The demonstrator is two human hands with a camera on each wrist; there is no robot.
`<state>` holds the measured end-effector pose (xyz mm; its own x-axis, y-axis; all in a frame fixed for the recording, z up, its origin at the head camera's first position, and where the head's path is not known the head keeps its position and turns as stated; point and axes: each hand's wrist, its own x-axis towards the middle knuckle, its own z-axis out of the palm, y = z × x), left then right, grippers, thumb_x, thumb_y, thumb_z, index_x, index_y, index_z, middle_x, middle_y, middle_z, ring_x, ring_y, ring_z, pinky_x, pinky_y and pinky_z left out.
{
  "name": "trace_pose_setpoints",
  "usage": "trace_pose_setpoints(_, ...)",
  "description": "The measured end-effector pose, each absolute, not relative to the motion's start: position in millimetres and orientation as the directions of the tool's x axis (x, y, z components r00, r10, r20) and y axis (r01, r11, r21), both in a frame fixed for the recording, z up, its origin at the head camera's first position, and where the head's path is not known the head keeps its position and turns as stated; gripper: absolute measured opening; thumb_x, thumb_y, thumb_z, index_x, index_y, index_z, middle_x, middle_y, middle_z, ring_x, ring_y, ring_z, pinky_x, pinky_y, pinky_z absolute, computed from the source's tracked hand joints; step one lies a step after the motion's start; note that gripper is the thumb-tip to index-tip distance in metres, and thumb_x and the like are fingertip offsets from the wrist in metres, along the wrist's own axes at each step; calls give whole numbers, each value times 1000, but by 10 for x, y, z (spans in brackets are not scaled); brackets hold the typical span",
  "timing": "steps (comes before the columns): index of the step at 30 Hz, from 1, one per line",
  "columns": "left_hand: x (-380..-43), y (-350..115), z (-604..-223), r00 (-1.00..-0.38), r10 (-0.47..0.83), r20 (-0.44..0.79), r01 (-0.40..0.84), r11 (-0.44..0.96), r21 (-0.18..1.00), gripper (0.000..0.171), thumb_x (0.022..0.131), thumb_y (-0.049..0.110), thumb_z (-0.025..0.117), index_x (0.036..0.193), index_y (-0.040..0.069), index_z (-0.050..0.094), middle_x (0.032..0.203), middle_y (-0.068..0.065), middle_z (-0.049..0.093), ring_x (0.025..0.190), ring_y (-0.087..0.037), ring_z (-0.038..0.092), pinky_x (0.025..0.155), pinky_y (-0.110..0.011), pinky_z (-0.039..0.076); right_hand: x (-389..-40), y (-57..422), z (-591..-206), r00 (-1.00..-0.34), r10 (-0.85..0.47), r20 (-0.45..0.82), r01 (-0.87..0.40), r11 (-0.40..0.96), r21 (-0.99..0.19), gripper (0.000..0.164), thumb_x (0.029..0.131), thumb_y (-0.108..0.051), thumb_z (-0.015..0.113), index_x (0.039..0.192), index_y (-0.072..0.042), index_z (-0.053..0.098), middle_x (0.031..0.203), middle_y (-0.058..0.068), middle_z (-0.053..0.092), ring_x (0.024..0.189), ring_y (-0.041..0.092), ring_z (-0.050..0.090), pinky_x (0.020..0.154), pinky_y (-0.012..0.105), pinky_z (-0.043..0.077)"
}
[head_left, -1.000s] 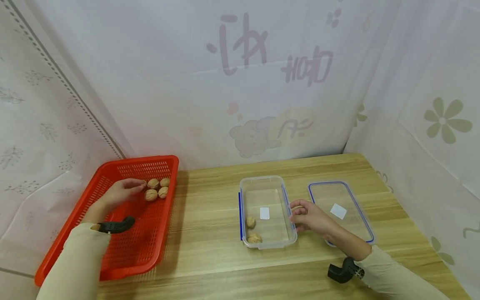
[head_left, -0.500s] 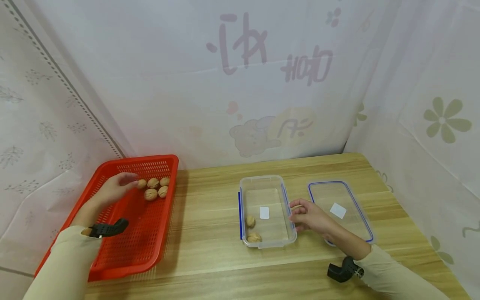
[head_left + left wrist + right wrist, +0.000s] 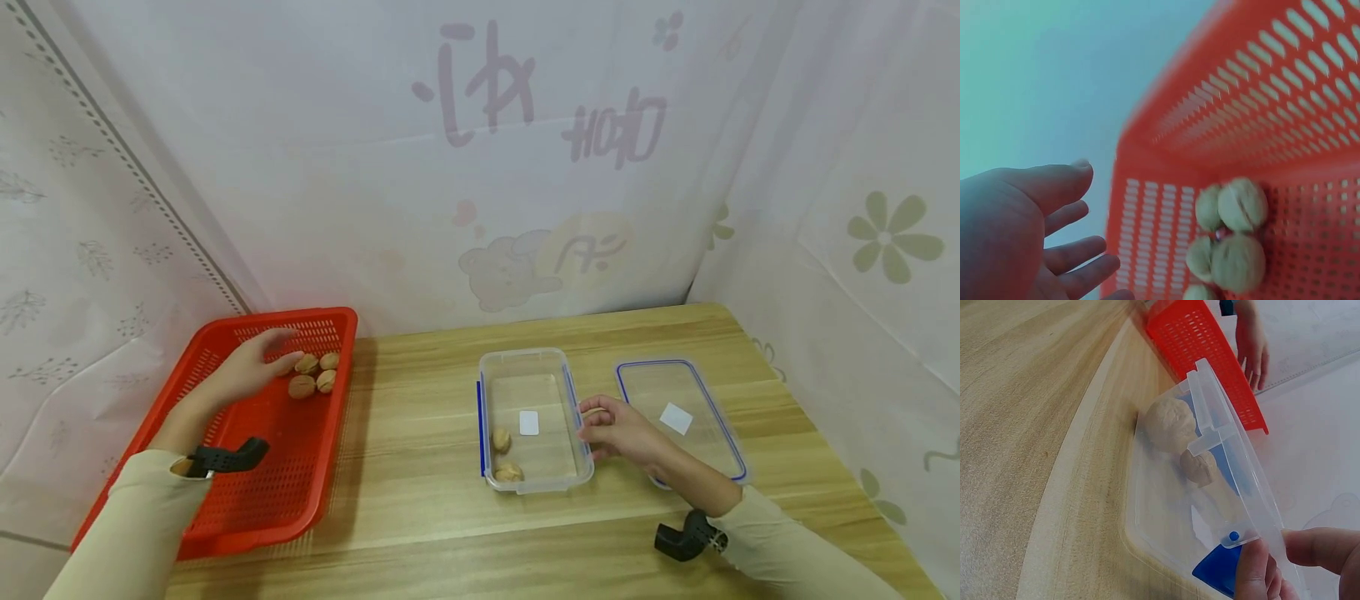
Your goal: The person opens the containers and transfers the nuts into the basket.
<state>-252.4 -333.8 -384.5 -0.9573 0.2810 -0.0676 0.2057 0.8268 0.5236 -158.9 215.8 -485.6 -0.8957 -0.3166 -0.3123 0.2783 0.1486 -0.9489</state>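
My left hand [image 3: 243,369] hovers over the red plastic basket [image 3: 324,492], fingers spread and holding nothing in the left wrist view. Right by its fingertips, several walnuts [image 3: 302,387] cluster in the basket's far right corner; the hand covers part of that group in the head view. On the table, a clear lidless storage box [image 3: 537,481] with blue clips holds two walnuts [image 3: 508,473] along its left side. My right hand [image 3: 621,432] pinches the box's right wall between thumb and fingers, next to a blue clip [image 3: 1219,570] in the right wrist view.
A clear lid with a blue seal [image 3: 686,385] lies on the wooden table [image 3: 420,433] right of the box, partly under my right forearm. A white printed curtain [image 3: 360,208] hangs behind the table and along both sides.
My left hand first drew back left, uncovering another walnut, then moved right and up over the walnuts with fingers more spread. My right hand and the box have stayed still.
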Motion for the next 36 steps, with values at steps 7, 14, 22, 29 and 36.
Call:
trace_pose_setpoints(7, -2488, -3075, -3729, -942, 330, -59, 249, 807, 535, 65, 107, 31, 55, 151, -12, 33, 152, -38, 34, 137, -57, 34, 105, -71, 33, -1604, 2175, -4894, -897, -313, -313, 279, 148, -949, 46, 96, -2, 66, 134, 10, 42, 97, 6, 62, 86, 18, 63, 71, 32, 60)
trace_pose_setpoints(14, -2461, -2853, -3643, -923, 384, -19, 306, 764, 568, 56, 106, 23, 57, 149, -9, 39, 149, -33, 42, 136, -50, 40, 108, -67, 34, -1619, 2195, -4921, -897, -314, -310, 274, 154, -949, 47, 96, -3, 66, 134, 10, 42, 97, 6, 62, 86, 18, 63, 72, 32, 60)
trace_pose_setpoints(22, -2438, -2651, -3587, -900, 431, -66, 300, 722, 624, 62, 106, 23, 59, 153, -7, 33, 122, -29, 61, 97, -35, 61, 88, -51, 52, -1616, 2193, -4922, -899, -313, -306, 270, 153, -951, 48, 96, -3, 67, 134, 10, 42, 97, 6, 62, 86, 18, 63, 72, 32, 60)
trace_pose_setpoints(29, -2472, -2482, -3568, -878, 478, -3, 391, 723, 570, 56, 103, 22, 63, 151, 0, 43, 153, -25, 42, 134, -44, 43, 105, -63, 40, -1602, 2174, -4879, -897, -319, -305, 271, 147, -951, 47, 96, -2, 66, 134, 11, 42, 96, 6, 62, 86, 17, 63, 71, 31, 60)
trace_pose_setpoints(36, -2523, -2266, -3587, -838, 545, -7, 427, 665, 613, 53, 103, 18, 62, 149, 0, 45, 151, -23, 45, 136, -47, 45, 107, -62, 42, -1592, 2164, -4870, -896, -329, -299, 267, 140, -954, 46, 97, -2, 65, 134, 11, 41, 96, 5, 62, 86, 17, 63, 70, 31, 60)
